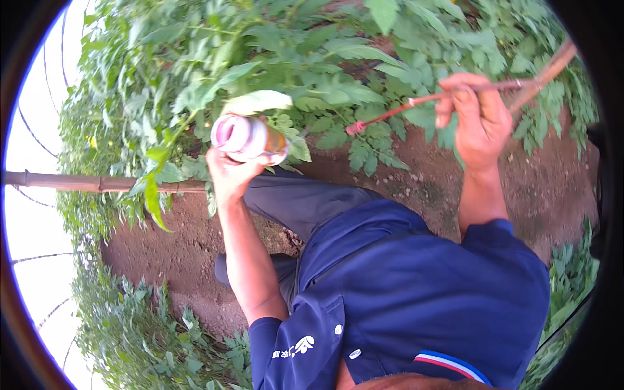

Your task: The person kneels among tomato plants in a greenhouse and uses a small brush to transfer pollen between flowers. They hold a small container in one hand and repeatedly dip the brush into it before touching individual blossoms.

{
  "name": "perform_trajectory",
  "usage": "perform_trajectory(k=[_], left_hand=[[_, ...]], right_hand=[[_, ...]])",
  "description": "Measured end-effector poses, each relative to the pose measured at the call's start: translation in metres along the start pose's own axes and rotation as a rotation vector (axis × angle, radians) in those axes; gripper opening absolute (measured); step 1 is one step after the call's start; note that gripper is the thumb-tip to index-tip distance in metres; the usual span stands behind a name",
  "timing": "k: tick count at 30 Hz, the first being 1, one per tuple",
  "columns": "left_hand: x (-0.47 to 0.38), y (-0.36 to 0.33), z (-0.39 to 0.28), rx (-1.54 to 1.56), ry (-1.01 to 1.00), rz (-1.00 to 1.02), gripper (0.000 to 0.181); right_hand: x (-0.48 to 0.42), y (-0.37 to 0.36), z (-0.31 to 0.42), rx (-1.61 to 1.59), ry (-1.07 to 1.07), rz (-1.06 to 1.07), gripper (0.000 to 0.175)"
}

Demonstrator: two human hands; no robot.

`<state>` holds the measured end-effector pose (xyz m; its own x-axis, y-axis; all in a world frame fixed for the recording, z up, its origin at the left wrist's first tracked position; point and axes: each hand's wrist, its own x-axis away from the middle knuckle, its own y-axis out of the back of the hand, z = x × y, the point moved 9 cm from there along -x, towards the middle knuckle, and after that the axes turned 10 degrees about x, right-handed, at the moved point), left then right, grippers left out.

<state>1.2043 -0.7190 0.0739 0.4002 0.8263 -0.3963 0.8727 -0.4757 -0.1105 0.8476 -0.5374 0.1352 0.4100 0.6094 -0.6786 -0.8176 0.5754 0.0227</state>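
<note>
My left hand (pixel 230 173) is wrapped around a whitish plastic bottle (pixel 249 140) with an orange-brown patch on its side. The bottle's uncapped mouth faces me and looks pink inside. A pale leaf (pixel 258 102) lies across its far side. My right hand (pixel 481 119) pinches a thin reddish-brown stick (pixel 390 113) between thumb and fingers. Its pink wrapped or coated tip (pixel 356 128) points left, in front of tomato leaves (pixel 365 151) and apart from the bottle. Whether the tip touches a leaf I cannot tell.
Dense tomato plants (pixel 312 63) with a few yellow flowers stand ahead. A bamboo pole (pixel 117 183) reaches in from the left, and another pole (pixel 551 70) slants at upper right. Bare soil (pixel 165 243) lies around my legs (pixel 302 200). More plants (pixel 146 331) grow at lower left.
</note>
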Motion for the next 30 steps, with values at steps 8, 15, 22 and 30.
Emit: perform_trajectory(k=[8, 15, 22, 30], left_hand=[[0.016, -0.045, 0.006, -0.51, -0.153, 0.187, 0.071], [0.026, -0.075, 0.007, -0.656, -0.163, 0.261, 0.075], [0.029, -0.07, 0.01, -0.679, -0.176, 0.241, 0.07], [0.027, -0.07, 0.01, -0.676, -0.154, 0.239, 0.074]], right_hand=[[-0.025, 0.019, 0.05, -0.477, 0.293, 0.079, 0.038], [-0.016, -0.07, 0.074, -0.183, 0.338, 0.379, 0.035], [0.0, -0.137, 0.06, 0.065, 0.58, 0.538, 0.019], [0.002, -0.141, 0.053, 0.055, 0.556, 0.595, 0.017]])
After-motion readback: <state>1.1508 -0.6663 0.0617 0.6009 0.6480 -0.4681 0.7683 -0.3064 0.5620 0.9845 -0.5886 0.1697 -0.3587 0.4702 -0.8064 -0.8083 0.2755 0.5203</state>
